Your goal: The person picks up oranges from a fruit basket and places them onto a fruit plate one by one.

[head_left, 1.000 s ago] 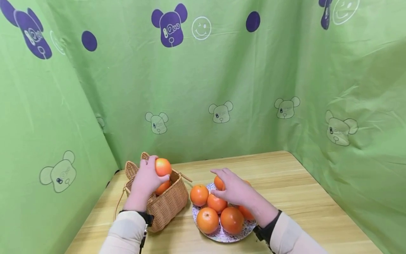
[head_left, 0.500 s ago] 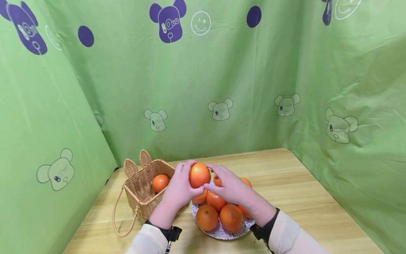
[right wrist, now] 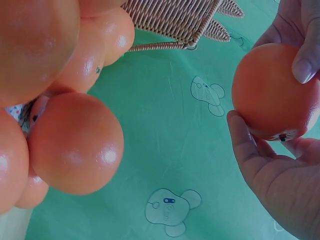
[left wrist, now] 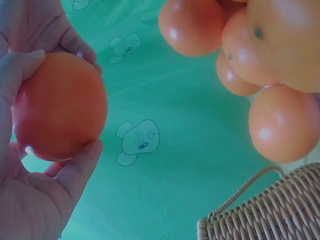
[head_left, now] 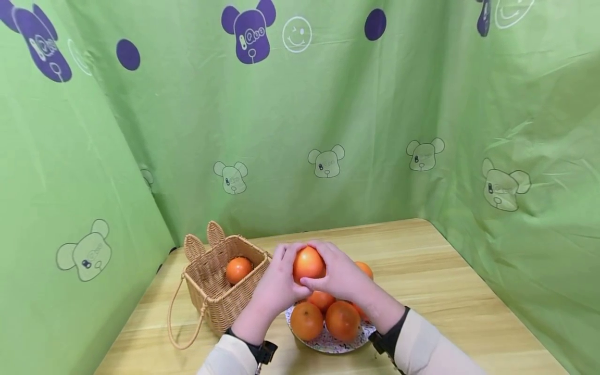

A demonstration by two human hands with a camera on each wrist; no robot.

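Both hands grip one orange between them, raised over the far left part of a plate of oranges in the head view. My left hand (head_left: 276, 281) curves round the left side of this orange (head_left: 309, 264). On the other side lies my right hand (head_left: 341, 275), its thumb crossing in front near the left thumb. Fingers and thumbs close round the same fruit (left wrist: 62, 107) in the left wrist view. The right wrist view shows its stem end (right wrist: 283, 137) facing down. Part of the patterned plate (head_left: 332, 345) and some oranges are hidden behind the hands.
A wicker basket (head_left: 234, 311) with two ear shapes stands left of the plate, one orange (head_left: 239, 270) inside. Its looped handle (head_left: 173, 325) hangs toward the front left. Several oranges (head_left: 344, 321) fill the plate. Green printed cloth (head_left: 375, 104) walls in the wooden table (head_left: 450, 291).
My left hand has carried the orange out of the basket and rightward to above the plate. My right hand, earlier over the plate holding nothing, now grips that orange too.
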